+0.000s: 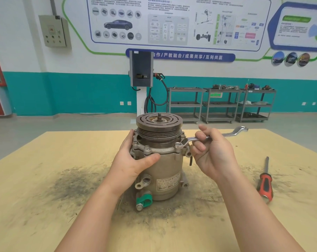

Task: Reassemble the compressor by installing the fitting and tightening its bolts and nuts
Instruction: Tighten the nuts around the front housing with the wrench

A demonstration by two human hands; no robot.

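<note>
A tan metal compressor [167, 171] stands upright on the wooden table, its grooved pulley [159, 124] on top. My left hand [134, 160] grips the compressor's left side just under the bolted flange, thumb across the front. My right hand [210, 151] holds the shank of a silver ring wrench [226, 134]. The wrench's ring end sits over a flange bolt [178, 145] at the front right. Two more bolt heads [146, 147] show on the flange at the left. A green cap [145, 200] covers a port near the base.
A red-handled screwdriver [265, 180] lies on the table [45, 179] to the right. Dark grime stains the wood around the compressor. Beyond the table stand a charging post [141, 70] and grey shelf carts [221, 104] against the wall.
</note>
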